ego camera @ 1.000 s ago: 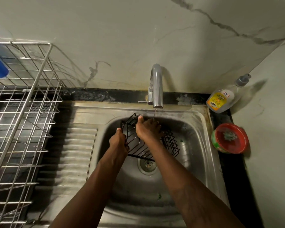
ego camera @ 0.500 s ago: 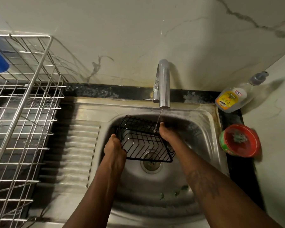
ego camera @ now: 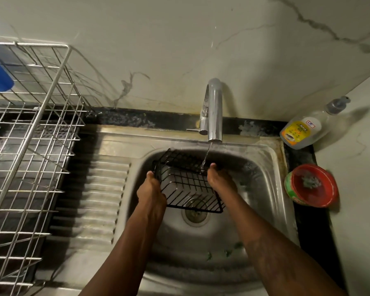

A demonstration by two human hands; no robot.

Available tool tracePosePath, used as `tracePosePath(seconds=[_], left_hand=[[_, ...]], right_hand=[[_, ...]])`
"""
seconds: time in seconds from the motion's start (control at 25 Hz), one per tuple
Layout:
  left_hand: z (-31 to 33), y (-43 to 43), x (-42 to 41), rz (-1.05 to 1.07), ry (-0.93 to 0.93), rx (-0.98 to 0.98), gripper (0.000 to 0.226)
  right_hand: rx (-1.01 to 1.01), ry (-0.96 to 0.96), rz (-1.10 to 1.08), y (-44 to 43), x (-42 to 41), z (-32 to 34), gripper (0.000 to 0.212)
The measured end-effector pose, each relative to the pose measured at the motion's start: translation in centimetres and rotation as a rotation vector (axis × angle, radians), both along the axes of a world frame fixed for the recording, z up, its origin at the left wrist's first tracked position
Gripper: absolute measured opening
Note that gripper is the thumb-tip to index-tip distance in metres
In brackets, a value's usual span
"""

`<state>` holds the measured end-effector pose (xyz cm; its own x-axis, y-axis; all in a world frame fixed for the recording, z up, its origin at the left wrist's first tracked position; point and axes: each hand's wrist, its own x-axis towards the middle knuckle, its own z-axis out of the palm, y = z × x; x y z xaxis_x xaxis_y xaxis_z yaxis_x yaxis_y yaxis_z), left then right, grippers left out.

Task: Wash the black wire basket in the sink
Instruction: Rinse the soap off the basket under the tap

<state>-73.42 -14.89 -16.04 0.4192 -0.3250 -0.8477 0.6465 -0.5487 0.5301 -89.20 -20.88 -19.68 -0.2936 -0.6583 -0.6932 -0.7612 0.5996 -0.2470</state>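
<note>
The black wire basket (ego camera: pixel 186 184) hung tilted inside the sink (ego camera: pixel 265 184), above the drain (ego camera: pixel 194 213) and clear of the sink floor, its open side turned toward the person. A thin stream of water (ego camera: pixel 206 155) fell from the tap (ego camera: pixel 214 110) onto the far right corner of the basket. The left hand (ego camera: pixel 151 190) had a closed grip on the left side wall, fingers curled round the wires. The right hand (ego camera: pixel 219 178) held the right side, thumb up against the corner where the water landed; its other fingers were hidden behind the wires, so how far they wrapped could not be told. The basket looked light and stiff, a coated frame that would hold its shape when turned. Wet, the thin wires would likely be slippery and could bite into the fingers, so the thicker rim and the corners seemed the best places to take hold, one hand on each side as here. A few green scraps (ego camera: pixel 209 256) lay on the sink floor. A metal dish rack (ego camera: pixel 30 146) stood to the left, and a soap bottle (ego camera: pixel 301 129) and a red tub (ego camera: pixel 312 185) sat on the desk (ego camera: pixel 316 231) to the right.
</note>
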Motion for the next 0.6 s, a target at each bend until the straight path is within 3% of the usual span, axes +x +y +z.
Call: tracePosePath(seconds=[0.08, 0.2, 0.36, 0.52, 0.6], left_hand=[[-0.5, -0.3, -0.3, 0.013, -0.097, 0.054, 0.047], [-0.5, -0.5, -1.1, -0.030, -0.230, 0.158, 0.075], [-0.1, 0.7, -2.5, -0.128, -0.352, 0.195, 0.063], [0.1, 2.0, -3.3, -0.315, -0.526, 0.113, 0.072], [0.0, 1.9, -3.6, -0.352, -0.565, 0.082, 0.073]], right_hand=[[0.066, 0.011, -0.181, -0.3, -1.1, -0.1, 0.079], [-0.009, -0.072, -0.133, 0.8, 3.5, 1.9, 0.080], [-0.231, -0.243, -0.054, 2.2, 6.6, 2.9, 0.077], [-0.130, -0.127, -0.381, -0.8, 3.2, -1.7, 0.079], [-0.095, -0.164, -0.505, -2.4, 0.4, -4.2, 0.074]])
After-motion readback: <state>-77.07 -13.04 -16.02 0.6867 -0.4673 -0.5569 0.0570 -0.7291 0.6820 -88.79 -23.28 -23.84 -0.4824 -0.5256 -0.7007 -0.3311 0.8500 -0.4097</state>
